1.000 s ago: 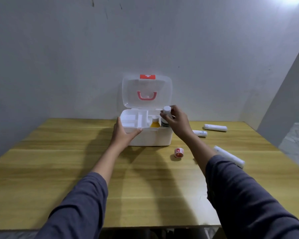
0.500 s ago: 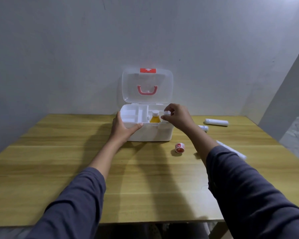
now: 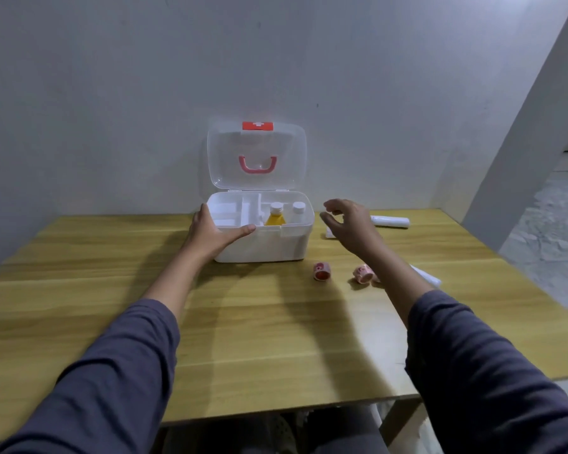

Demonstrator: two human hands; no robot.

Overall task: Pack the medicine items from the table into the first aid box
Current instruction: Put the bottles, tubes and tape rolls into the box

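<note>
The white first aid box (image 3: 276,245) stands open at the back of the table, its clear lid (image 3: 257,157) upright. Inside its right part stand a yellow bottle (image 3: 275,215) and a white-capped bottle (image 3: 298,211). My left hand (image 3: 212,232) grips the box's front left corner. To the right of the box my right hand (image 3: 350,224) hovers empty with fingers spread. Two small pink tape rolls (image 3: 322,271) (image 3: 363,273) lie in front of the box's right side. White tubes lie at the back right (image 3: 391,221), under my right hand (image 3: 329,233) and beside my forearm (image 3: 425,275).
The wooden table (image 3: 259,322) ends at a near edge low in view, and a grey wall rises just behind the box. On the right the table edge borders a slanted wall and a rough floor.
My right hand set the white-capped bottle into the box beside the yellow one, let go and drew back to the right. A second pink roll came into sight. My left hand stayed.
</note>
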